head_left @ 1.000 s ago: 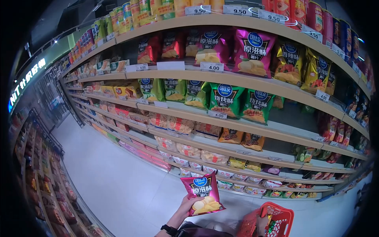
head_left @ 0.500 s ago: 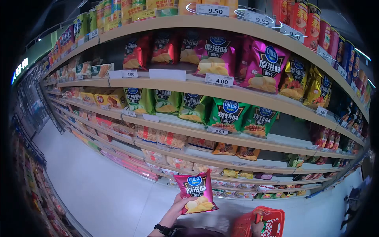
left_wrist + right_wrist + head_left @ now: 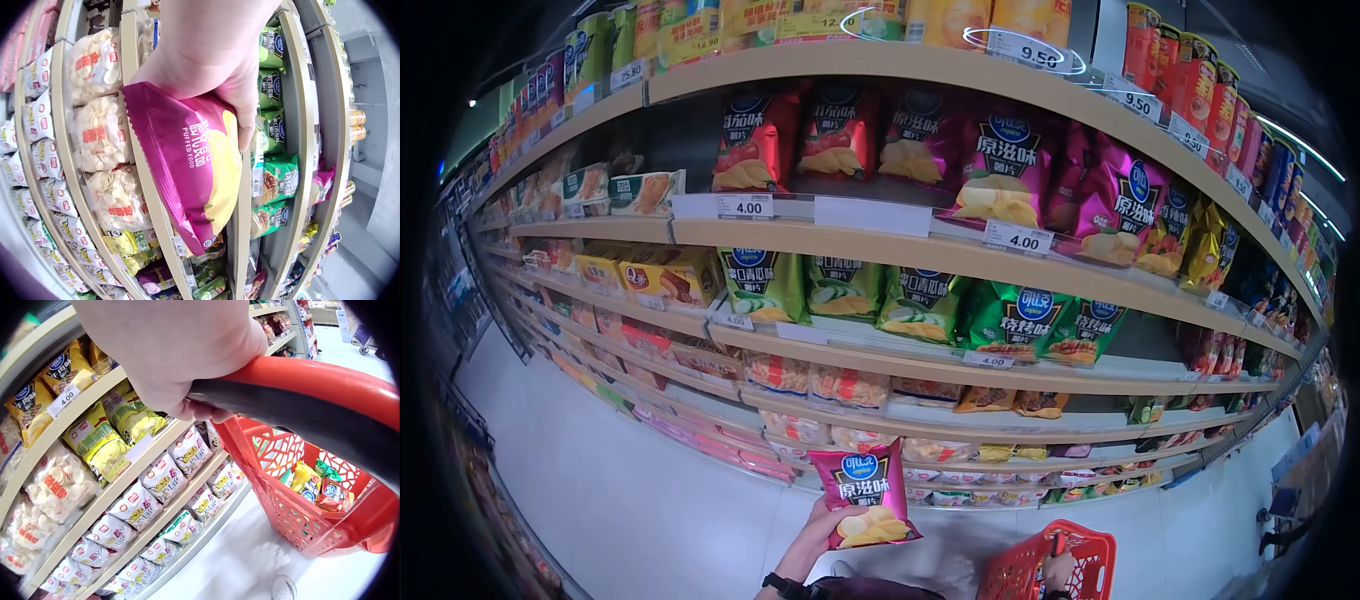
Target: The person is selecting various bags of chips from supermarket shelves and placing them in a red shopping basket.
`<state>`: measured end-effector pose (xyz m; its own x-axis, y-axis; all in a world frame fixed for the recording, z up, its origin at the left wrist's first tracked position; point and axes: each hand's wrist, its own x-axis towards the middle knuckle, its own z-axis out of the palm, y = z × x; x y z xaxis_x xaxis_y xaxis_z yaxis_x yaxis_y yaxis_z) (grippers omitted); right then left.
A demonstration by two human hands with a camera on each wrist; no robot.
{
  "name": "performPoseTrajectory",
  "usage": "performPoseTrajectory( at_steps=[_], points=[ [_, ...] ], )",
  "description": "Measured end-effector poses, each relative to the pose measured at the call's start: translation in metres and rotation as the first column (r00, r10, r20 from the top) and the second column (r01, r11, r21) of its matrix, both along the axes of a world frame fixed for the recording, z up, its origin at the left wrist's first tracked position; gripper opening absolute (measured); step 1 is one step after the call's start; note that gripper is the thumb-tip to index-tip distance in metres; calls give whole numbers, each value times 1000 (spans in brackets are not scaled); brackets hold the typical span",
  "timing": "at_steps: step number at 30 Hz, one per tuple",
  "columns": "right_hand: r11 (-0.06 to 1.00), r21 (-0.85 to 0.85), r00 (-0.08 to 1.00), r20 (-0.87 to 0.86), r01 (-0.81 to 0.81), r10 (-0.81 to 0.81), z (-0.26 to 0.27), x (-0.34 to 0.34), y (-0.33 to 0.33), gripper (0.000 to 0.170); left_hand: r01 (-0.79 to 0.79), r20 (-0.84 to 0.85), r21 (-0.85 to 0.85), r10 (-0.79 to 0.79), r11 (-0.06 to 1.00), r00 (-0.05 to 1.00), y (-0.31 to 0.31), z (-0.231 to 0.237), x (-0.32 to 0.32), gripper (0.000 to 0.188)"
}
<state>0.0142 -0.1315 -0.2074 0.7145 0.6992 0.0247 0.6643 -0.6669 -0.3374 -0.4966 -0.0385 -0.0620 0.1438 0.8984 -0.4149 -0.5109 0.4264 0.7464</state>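
A magenta chip bag (image 3: 865, 495) is held upright in front of the lower shelves, its printed front facing the head camera. My left hand (image 3: 820, 530) grips its left edge; in the left wrist view that hand (image 3: 203, 56) has its thumb and fingers around the end of the bag (image 3: 187, 156). My right hand (image 3: 178, 356) is curled round the red and black handle (image 3: 312, 394) of a red basket (image 3: 294, 519). Several colourful packets (image 3: 315, 487) lie inside the basket. In the head view the right hand (image 3: 1057, 570) is at the basket (image 3: 1090, 550), low at the right.
Long curved shelves carry magenta bags (image 3: 1005, 170), green bags (image 3: 1010, 320) and price tags (image 3: 1018, 238). Canisters (image 3: 1190, 90) line the top shelf. Pale floor (image 3: 640, 480) runs along the shelf base at the left. Part of a person's dark legs (image 3: 1285, 535) shows at the far right.
The head view has turned and come nearer the upper shelves, which appear larger. The held bag has shifted left in view, still in my left hand. The basket remains low at the right.
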Motion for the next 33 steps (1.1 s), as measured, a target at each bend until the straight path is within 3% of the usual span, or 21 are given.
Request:
performPoseTrajectory(
  at_steps=[4, 8, 9, 15, 19, 21, 24, 25, 26, 28, 30, 33],
  points=[
    [999, 49, 995, -91, -23, 28, -7, -14, -2, 40, 87, -18, 26, -87, 996, 996, 15, 6, -16, 55],
    [1000, 5, 997, -71, -13, 13, -33, -22, -4, 39, 124, -32, 47, -122, 991, 992, 25, 7, -22, 50],
    [999, 41, 985, -172, -6, 13, -9, -40, -4, 41, 135, -24, 39, -134, 990, 991, 25, 10, -22, 50],
    [997, 33, 991, -113, -73, 77, -4, -68, -11, 39, 153, 7, 43, -154, 987, 988, 21, 5, -21, 53],
    [995, 24, 994, -54, -97, 98, 6, -82, -14, 57, 148, -48, 81, -145, 986, 988, 18, 5, -28, 55],
    [984, 136, 992, 69, -111, 102, 14, -99, -9, 71, 135, -98, 136, -123, 981, 988, 19, 19, -34, 56],
    [883, 344, 948, 126, -319, 293, 17, -120, 26, 68, 124, -174, 185, -91, 975, 981, 25, 39, -46, 59],
    [835, 428, 897, -111, -346, 428, 45, -146, 41, 67, 153, -199, 204, -112, 967, 974, 30, 44, -50, 57],
    [791, 510, 773, -330, -337, 542, 78, -177, 60, 67, 185, -222, 215, -137, 959, 965, 34, 55, -52, 56],
    [717, 565, 452, -558, -408, 696, 107, -220, 93, 62, 168, -236, 267, -105, 949, 966, 36, 85, -49, 53],
    [578, 681, 170, -570, -450, 804, 160, -272, 116, 61, 139, -272, 292, -58, 946, 961, 38, 112, -44, 53],
    [429, 809, -21, -477, -401, 879, 222, -321, 138, 63, 179, -285, 420, -57, 890, 957, 42, 138, -36, 53]
  ],
)
